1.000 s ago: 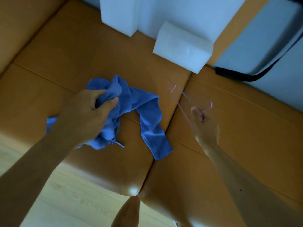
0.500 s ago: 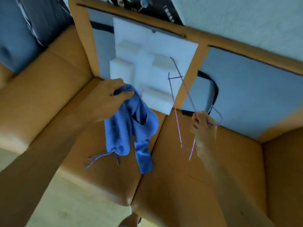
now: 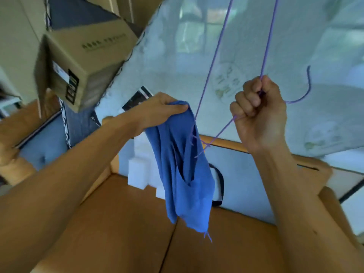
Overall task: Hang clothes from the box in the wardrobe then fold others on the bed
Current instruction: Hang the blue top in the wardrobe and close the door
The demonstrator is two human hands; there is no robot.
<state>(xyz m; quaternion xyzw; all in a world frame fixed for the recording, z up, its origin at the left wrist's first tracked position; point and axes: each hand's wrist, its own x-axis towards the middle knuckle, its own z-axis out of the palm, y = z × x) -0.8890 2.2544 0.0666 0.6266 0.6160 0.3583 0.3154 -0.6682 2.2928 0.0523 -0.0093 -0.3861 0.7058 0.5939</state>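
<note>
A blue garment (image 3: 185, 174) hangs in the air above the orange sofa (image 3: 122, 229). My left hand (image 3: 157, 111) pinches its top edge between thumb and fingers. My right hand (image 3: 258, 113) is a fist gripping a thin purple wire hanger (image 3: 214, 56) near its neck. The hook curls out to the right of the fist, and two long wires run up out of view. One lower wire of the hanger touches the garment's upper right edge.
A brown cardboard box (image 3: 84, 56) stands at the upper left. White foam blocks (image 3: 139, 170) lean against the sofa's back. A black strap (image 3: 218, 186) hangs behind the garment. A pale patterned wall (image 3: 256, 36) fills the background.
Both hands rose from the sofa seat to chest height. The garment was lifted off the cushion and now dangles. The hanger was raised and brought against the garment.
</note>
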